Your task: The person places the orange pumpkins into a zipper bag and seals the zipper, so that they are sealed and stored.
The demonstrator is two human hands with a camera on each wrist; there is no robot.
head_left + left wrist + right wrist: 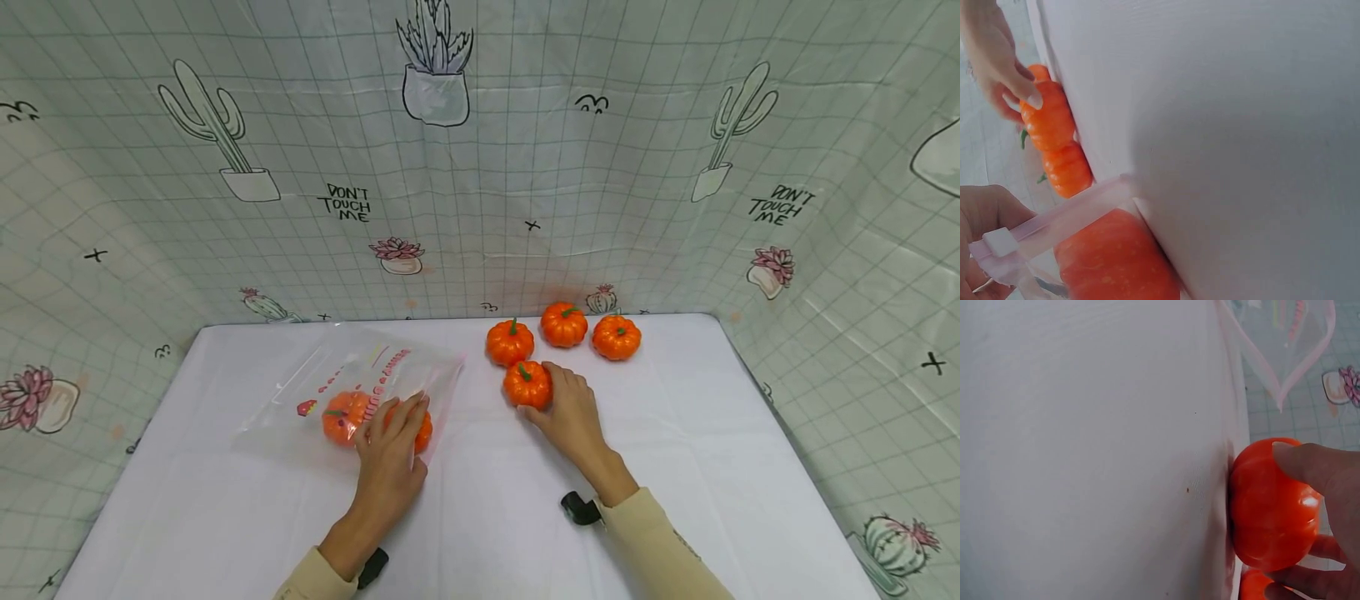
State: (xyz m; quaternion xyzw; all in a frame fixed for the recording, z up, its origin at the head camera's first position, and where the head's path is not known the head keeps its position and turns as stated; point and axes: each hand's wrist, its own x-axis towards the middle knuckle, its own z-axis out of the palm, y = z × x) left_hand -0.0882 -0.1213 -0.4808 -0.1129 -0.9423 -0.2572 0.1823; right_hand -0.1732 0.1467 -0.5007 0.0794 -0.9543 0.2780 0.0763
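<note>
A clear zip bag (288, 412) with red print lies on the left of the white table, two small orange pumpkins (342, 419) inside. My left hand (390, 454) lies over the bag's mouth end and partly covers one of these pumpkins. In the left wrist view its thumb and fingers hold the bag's edge beside the white zip slider (1000, 242). With thumb and fingers spread around its sides, my right hand (573, 417) grips another small pumpkin (527, 384) with a green stem. That pumpkin sits at table level, right of the bag.
Behind the gripped pumpkin stand three more: one pumpkin (510, 342) just beyond it, another (564, 324) farther back, a third (617, 337) to the right. A patterned cloth backdrop (480, 183) rises at the table's (675, 467) back edge and sides.
</note>
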